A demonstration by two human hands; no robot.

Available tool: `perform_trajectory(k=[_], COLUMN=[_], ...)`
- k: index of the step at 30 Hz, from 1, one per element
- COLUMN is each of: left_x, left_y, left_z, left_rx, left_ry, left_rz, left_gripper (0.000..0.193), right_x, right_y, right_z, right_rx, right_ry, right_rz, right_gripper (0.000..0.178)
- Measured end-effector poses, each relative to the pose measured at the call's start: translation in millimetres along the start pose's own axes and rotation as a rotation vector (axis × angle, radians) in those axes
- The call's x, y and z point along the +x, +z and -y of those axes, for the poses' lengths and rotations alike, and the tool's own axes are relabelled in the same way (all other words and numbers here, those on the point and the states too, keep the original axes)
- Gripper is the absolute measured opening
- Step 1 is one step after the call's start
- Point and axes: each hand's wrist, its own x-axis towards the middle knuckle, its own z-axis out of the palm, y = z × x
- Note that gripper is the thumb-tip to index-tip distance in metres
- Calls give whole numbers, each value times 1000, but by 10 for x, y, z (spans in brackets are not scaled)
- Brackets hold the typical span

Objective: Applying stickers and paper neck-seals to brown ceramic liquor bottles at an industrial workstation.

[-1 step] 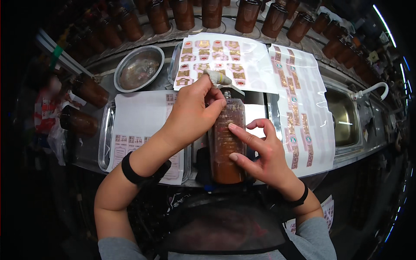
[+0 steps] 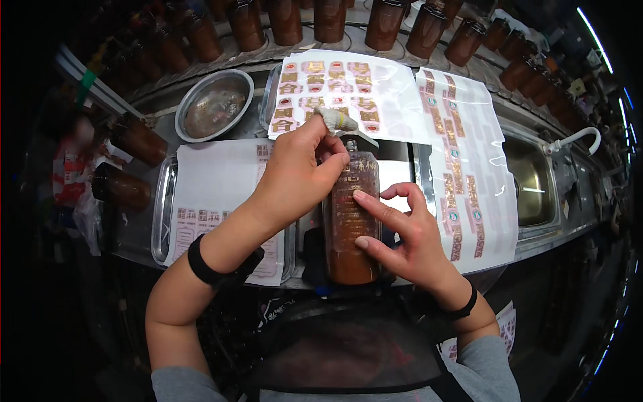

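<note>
Your brown bottle [image 2: 353,269] lies in front of you with its neck pointing away, and a clear film with gold print [image 2: 344,218] covers much of its upward face. Your right hand [image 2: 414,236] is spread, clasping nothing; its index fingertip and thumb tip rest on the bottle's face. Your left hand [image 2: 293,171] is bent over the shoulder beside the neck, thumb close to the curled fingers; whether they pinch the film's edge, I can't make out.

The film could go down crooked or wrinkle if your two hands pull unevenly, and pressing in the middle first could trap air beneath it. The bottle could also roll if your right fingertips push off-centre. The pale finger cover [image 2: 341,120] on your left hand might catch the sticker sheet [image 2: 392,77] beyond the bottle's neck and drag it along the worktop [image 2: 137,234].

Your left hand hides part of the bottle's shoulder, and glare and see-through plastic blur the film's borders. What supports the bottle underneath is too dark to read. Further beyond the bottle, the row of brown jars [image 2: 329,25] is cut off by the upper edge.
</note>
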Motion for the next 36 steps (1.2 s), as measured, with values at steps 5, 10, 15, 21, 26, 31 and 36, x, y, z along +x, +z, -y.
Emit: perform_trajectory(k=[5, 10, 15, 21, 26, 31, 36], left_x=[26, -61, -308, -561, -786, -866, -960], left_y=[6, -56, -223, -947, -1810, -2035, -2098], left_z=[89, -45, -217, 554, 1612, 2150, 1841], left_rx=[-60, -89, -67, -149, -33, 779, 864], left_ry=[-24, -24, 93, -133, -307, -366, -539], left_rz=[1, -25, -167, -415, -540, -434, -368], left_gripper=[20, 23, 32, 36, 27, 36, 36], right_x=[30, 73, -112, -222, -234, -183, 232], right_y=[-4, 14, 14, 32, 56, -75, -249], right_z=[-20, 29, -42, -114, -165, -142, -514], right_rx=[34, 123, 268, 308, 344, 262, 137], right_ry=[23, 43, 157, 216, 285, 312, 283], right_rz=[25, 11, -154, -185, -214, -188, -206], right_gripper=[60, 62, 60, 61, 65, 58, 21])
